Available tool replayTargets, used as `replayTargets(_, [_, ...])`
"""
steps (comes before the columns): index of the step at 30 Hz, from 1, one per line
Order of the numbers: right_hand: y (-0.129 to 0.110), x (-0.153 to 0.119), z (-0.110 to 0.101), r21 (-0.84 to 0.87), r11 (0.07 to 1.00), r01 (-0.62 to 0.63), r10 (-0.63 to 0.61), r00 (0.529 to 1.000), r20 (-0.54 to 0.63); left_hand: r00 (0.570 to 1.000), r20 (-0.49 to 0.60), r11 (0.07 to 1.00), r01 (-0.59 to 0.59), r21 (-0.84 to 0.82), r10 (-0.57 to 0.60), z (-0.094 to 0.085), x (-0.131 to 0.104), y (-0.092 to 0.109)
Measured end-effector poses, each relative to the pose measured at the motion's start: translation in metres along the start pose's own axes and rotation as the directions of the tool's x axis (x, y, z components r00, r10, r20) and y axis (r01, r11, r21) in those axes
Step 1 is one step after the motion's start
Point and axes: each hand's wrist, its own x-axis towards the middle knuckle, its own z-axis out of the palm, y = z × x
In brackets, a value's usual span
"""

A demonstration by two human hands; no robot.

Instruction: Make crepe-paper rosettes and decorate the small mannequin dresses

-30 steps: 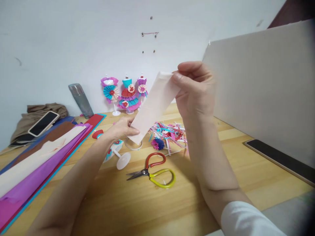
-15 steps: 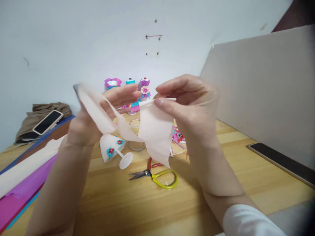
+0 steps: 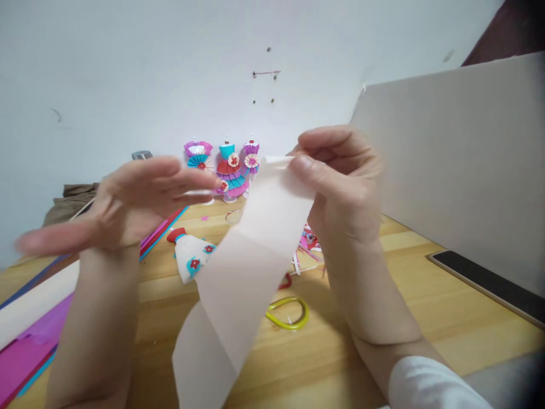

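Between thumb and fingers, my right hand (image 3: 344,182) pinches the top end of a long pale paper strip (image 3: 242,267). The strip hangs down toward the front of the table, creased across its width, its top edge slightly rolled. My left hand (image 3: 131,199) is open and empty, thumb and fingers spread, to the left of the strip. Below it lies a small white paper dress (image 3: 189,250) with red and blue flowers and a red top, partly behind the strip. Scissors (image 3: 293,326) rest on the table; only their yellow and red handles show, the blades covered by the strip.
Three small dress forms (image 3: 230,167) in colourful paper dresses stand against the wall. Paper scraps (image 3: 310,240) lie behind my right wrist. Coloured paper sheets (image 3: 29,369) and a brown cloth (image 3: 68,203) are at left. A phone (image 3: 481,284) lies by the grey panel (image 3: 460,159).
My left hand has moved left and down, its fingers spread, apart from the strip. The strip, curled around near the left hand before, now hangs down. My right hand keeps its pinch, slightly farther right.
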Motion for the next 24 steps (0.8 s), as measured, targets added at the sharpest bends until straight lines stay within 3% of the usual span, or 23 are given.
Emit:
replayTargets(2, [-0.007,-0.007,0.004,0.034,0.996,-0.081,0.078,0.993,0.087,0.987,0.159,1.0,0.008,-0.023,-0.005,0.027,-0.006,0.009])
replayTargets(3, [-0.01,-0.011,0.006,0.045,0.993,-0.105,0.098,0.987,0.129,0.989,0.146,0.999,0.024,0.045,-0.03,0.043,-0.01,0.013])
replayTargets(6, [-0.019,-0.024,0.013,0.063,0.995,-0.08,0.066,0.977,0.205,1.0,-0.004,0.979,0.029,0.201,-0.028,0.08,-0.024,0.024])
replayTargets(8, [-0.022,-0.031,0.016,0.041,0.999,-0.021,0.012,0.974,0.227,0.991,-0.132,0.94,0.028,0.34,0.018,0.092,-0.03,0.026])
replayTargets(11, [-0.023,-0.034,0.018,-0.011,0.999,0.037,-0.033,0.967,0.251,0.972,-0.221,0.889,0.027,0.458,0.085,0.094,-0.033,0.024])
replayTargets(17, [-0.015,-0.032,0.018,-0.077,0.991,0.112,-0.096,0.977,0.188,0.965,-0.23,0.855,0.014,0.518,0.123,0.09,-0.029,0.021])
replayTargets(24, [-0.007,-0.024,0.016,-0.058,0.997,0.057,-0.043,0.975,0.218,0.963,-0.239,0.814,0.039,0.58,0.124,0.086,-0.026,0.018])
